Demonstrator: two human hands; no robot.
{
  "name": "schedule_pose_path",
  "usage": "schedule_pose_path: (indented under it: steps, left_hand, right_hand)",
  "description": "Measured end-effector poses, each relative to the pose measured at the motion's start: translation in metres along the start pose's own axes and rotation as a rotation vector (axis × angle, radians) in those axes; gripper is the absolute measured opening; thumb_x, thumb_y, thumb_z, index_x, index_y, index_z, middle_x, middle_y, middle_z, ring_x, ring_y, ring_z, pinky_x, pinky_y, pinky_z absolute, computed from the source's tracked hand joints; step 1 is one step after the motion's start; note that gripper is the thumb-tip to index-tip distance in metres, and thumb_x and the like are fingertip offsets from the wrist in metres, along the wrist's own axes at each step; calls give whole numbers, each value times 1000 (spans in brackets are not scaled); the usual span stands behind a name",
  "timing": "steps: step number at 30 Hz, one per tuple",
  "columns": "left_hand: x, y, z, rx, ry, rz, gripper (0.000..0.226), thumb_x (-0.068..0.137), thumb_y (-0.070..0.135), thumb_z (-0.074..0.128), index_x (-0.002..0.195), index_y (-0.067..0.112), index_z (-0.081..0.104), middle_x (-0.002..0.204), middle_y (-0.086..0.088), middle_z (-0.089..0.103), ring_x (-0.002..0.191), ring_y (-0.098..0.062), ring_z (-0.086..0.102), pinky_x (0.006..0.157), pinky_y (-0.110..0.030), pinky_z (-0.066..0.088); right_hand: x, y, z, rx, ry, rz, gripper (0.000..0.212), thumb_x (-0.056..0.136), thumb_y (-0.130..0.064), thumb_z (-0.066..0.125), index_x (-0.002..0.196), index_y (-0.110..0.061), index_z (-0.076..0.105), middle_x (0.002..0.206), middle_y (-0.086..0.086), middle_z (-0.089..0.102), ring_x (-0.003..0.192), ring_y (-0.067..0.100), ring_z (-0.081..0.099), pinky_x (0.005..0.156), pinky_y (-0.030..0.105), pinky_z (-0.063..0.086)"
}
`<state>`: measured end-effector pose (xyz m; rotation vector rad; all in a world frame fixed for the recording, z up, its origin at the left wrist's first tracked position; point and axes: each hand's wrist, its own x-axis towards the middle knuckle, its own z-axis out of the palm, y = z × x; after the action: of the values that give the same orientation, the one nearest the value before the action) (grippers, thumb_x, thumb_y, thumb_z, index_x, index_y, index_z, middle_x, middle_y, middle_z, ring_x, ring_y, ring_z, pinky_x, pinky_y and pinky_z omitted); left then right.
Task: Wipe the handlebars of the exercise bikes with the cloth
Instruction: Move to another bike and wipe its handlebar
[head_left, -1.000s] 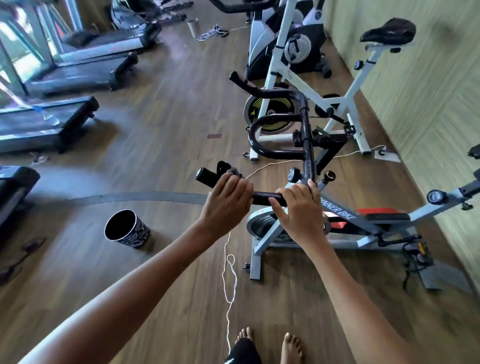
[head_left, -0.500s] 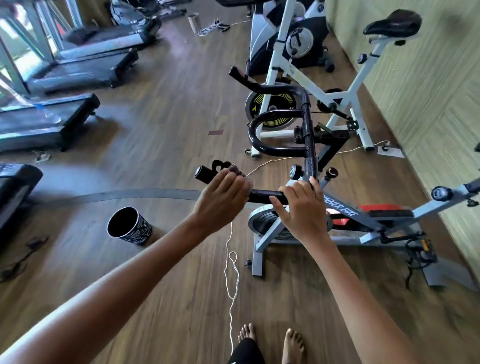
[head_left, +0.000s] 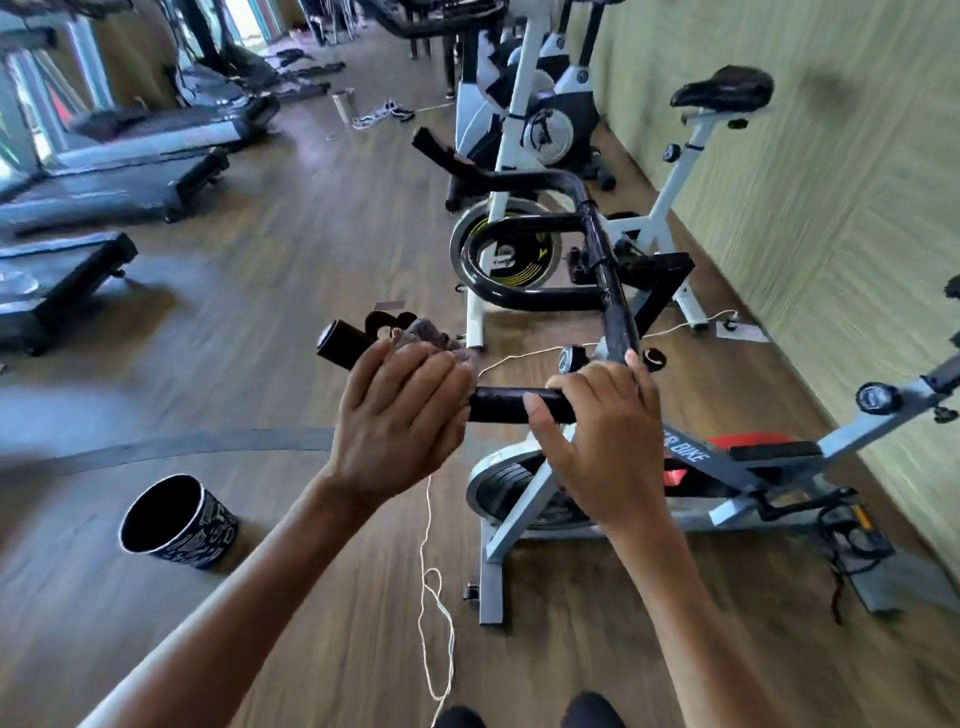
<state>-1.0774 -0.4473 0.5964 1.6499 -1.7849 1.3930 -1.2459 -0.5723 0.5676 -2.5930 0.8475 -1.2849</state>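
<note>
Handlebars (head_left: 511, 405) on the nearest bike (head_left: 685, 457), and both hands are on them! Where's the cloth?

Under the left hand (head_left: 400, 415), just left of the right hand (head_left: 597, 431). Fingers are folded over the cloth (head_left: 434, 338), pressing it round the near grip, and a grey tuft pokes out past the fingertips.

And that right hand?

Clamped bare on the bar, thumb underneath, fingers over the top, right where the near grip meets the crossbar. It's steadying the bar, I'd say.

So which way does the wipe run?

Along the grip. Its long axis goes sideways, out to the left of the right hand and slightly away, finishing at the end cap (head_left: 337, 338). There's a bare black stretch between the hands and a short stub beyond the left one. The cloth hand is nearer that tip, so the left does the sliding, I reckon.

Further out?

Beyond the right hand the crossbar (head_left: 608, 275) runs straight away from the person. The loop (head_left: 530, 300) curls off its left side, then comes the far horn (head_left: 452, 158), well apart from the cloth. Reaching that looks like a lean forward or a regrip. Behind it, a second bike (head_left: 664, 208) stands by the wall.
</note>
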Motion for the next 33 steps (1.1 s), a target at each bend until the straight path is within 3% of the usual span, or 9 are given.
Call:
schedule_pose_path:
  steps: [5, 11, 13, 15, 20, 25, 27, 30, 33]
  left_hand:
    - [-15, 1, 43, 59, 277, -29, 26, 90, 29, 54, 107, 13, 64, 102, -6, 73, 105, -26, 56, 112, -39, 29]
    - [-16, 11, 88, -4, 696, -98, 28, 95, 29, 44, 112, 11, 58, 117, -6, 56, 119, -32, 46, 109, -54, 30]
    - [-17, 18, 99, -19, 811, -135, 30, 97, 29, 42, 117, 10, 54, 124, -8, 51, 127, -32, 40, 108, -57, 31]
    - [-17, 26, 109, -42, 882, -211, 35, 99, 31, 39, 124, 7, 48, 133, -12, 43, 136, -33, 29, 114, -50, 25]
    - [-13, 47, 126, -254, 930, -397, 52, 103, 39, 25, 141, 5, 26, 153, -15, 19, 148, -33, 2, 121, -42, 7]
    - [-4, 29, 111, -388, 990, -495, 60, 102, 45, 20, 150, 10, 13, 161, 0, 3, 150, -27, 1, 121, -46, 9]
    - [-3, 31, 106, -434, 985, -517, 62, 102, 45, 21, 152, 9, 11, 162, 0, -1, 150, -26, -2, 121, -44, 7]
    - [-10, 53, 117, -323, 876, -429, 63, 103, 42, 23, 151, 3, 11, 161, -14, -2, 148, -35, -9, 121, -38, -1]
    - [-12, 41, 111, -264, 838, -408, 61, 103, 43, 23, 150, 3, 20, 161, -13, 3, 149, -33, -8, 121, -33, -2]
  right_hand:
    - [-1, 12, 31, 95, 222, -106, 38, 94, -45, 46, 82, -16, 66, 78, -3, 62, 86, 16, 52, 101, 40, 34]
    - [2, 19, 56, 221, 487, -226, 36, 93, -44, 46, 74, -19, 64, 67, -10, 52, 69, 16, 50, 74, 37, 40]
    - [1, 18, 62, 243, 592, -257, 38, 92, -46, 44, 74, -20, 65, 69, -9, 57, 72, 16, 52, 75, 41, 45]
    - [2, 18, 67, 260, 661, -278, 39, 91, -48, 43, 74, -21, 64, 71, -10, 58, 75, 16, 52, 75, 44, 47]
    - [4, 21, 76, 313, 776, -357, 34, 91, -47, 48, 81, -20, 68, 76, -11, 61, 79, 14, 54, 73, 45, 49]
    - [12, 25, 82, 277, 870, -378, 36, 88, -43, 51, 80, -14, 70, 75, -1, 62, 76, 21, 56, 69, 47, 49]
    - [14, 25, 84, 270, 897, -392, 36, 88, -42, 50, 78, -12, 69, 73, 1, 61, 74, 22, 54, 68, 47, 48]
    - [14, 23, 85, 218, 902, -391, 37, 89, -40, 48, 78, -9, 66, 72, 5, 59, 70, 28, 52, 67, 46, 46]
    - [11, 26, 84, 193, 866, -396, 38, 90, -40, 45, 81, -10, 65, 77, 3, 60, 75, 28, 53, 70, 48, 46]
